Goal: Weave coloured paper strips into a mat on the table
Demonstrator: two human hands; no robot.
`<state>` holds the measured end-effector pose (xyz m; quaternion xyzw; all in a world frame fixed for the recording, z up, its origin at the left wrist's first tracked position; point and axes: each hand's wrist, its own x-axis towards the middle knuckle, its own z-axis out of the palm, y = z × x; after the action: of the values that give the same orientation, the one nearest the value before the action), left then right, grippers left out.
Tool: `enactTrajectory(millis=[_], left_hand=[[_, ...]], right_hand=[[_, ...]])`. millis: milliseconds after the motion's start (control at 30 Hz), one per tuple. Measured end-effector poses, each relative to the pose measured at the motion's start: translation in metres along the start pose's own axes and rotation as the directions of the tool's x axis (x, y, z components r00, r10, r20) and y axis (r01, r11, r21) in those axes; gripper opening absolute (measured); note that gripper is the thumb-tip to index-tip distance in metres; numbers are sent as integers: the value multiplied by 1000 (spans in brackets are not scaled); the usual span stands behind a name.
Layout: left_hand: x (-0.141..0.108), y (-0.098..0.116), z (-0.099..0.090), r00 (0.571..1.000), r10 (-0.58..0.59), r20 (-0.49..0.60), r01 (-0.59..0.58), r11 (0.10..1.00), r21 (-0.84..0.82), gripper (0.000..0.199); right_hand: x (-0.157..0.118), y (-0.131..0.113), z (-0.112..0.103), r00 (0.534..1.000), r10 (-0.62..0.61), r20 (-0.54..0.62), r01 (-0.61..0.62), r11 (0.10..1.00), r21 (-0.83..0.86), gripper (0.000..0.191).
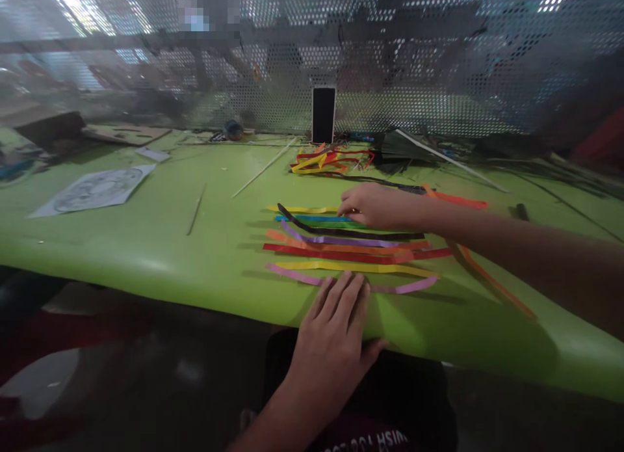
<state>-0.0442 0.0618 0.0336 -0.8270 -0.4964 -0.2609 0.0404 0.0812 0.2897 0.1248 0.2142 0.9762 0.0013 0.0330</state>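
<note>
Several coloured strips lie side by side across the green table. My left hand (334, 322) rests flat at the front edge, fingers extended, fingertips on the pink strip (414, 286) nearest me. Beyond it come a yellow strip (361, 267), a red strip (312, 252), an orange strip (341, 247), a purple strip (331, 240) and a black strip (312, 231). My right hand (365, 205) has its fingers bent together at the far strips, over the blue strip (312, 218) and another yellow strip (302, 209). Whatever its fingertips pinch is hidden.
Behind the row lies a tangled pile of red and yellow strips (322, 160). A phone (324, 116) stands upright against the perforated metal screen (273, 68). A printed sheet (97, 188) and thin sticks lie left. Orange strips (497, 286) and dark leaves (409, 146) are at right.
</note>
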Motion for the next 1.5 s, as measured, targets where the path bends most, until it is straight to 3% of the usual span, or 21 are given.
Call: enactTrajectory(millis=[233, 533, 733, 933, 1100, 1267, 1500], left_hand=[[0, 0, 2, 999, 8, -41, -8, 1000, 3, 55], [0, 0, 2, 999, 8, -31, -8, 1000, 1, 54], [0, 0, 1, 1000, 6, -21, -6, 1000, -7, 55], [0, -1, 3, 999, 11, -32, -11, 1000, -4, 55], [0, -1, 3, 999, 9, -37, -10, 1000, -10, 53], [0, -1, 3, 999, 8, -36, -9, 1000, -20, 53], [0, 0, 2, 1000, 3, -29, -4, 1000, -22, 52]], right_hand=[[8, 25, 9, 998, 31, -53, -33, 999, -43, 32], [17, 36, 17, 999, 29, 14, -28, 999, -35, 32], [16, 45, 16, 999, -31, -19, 30, 999, -35, 31], [11, 40, 13, 989, -72, -128, 70, 997, -21, 25], [5, 30, 14, 991, -85, -103, 86, 996, 5, 23], [5, 25, 14, 995, -50, -81, 47, 998, -40, 8], [11, 27, 15, 1000, -4, -29, 3, 998, -62, 10]])
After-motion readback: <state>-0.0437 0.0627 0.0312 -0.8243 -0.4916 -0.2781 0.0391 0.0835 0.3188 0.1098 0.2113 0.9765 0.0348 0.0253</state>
